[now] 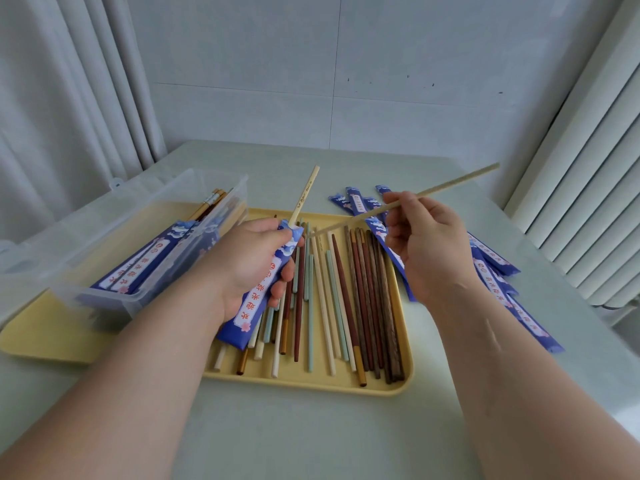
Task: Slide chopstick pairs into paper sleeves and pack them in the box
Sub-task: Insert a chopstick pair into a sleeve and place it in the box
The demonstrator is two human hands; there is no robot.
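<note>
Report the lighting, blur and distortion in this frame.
Head view: soft, even light with faint shadows under the yellow tray. In the same view, the chopstick in the right hand is smeared by motion, while the paper sleeve in the left hand reads sharp. Wide-angle distortion bows the radiator and leans the curtain.

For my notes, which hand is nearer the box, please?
Left. The left hand, gripping a sleeve, is just right of the box; the right hand, pinching a chopstick, is farther right.

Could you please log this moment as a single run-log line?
left grip: holds blue sleeve, one pale chopstick sticking out | right grip: pinches second pale chopstick, tip near sleeve mouth | box: sleeved pairs inside
</note>
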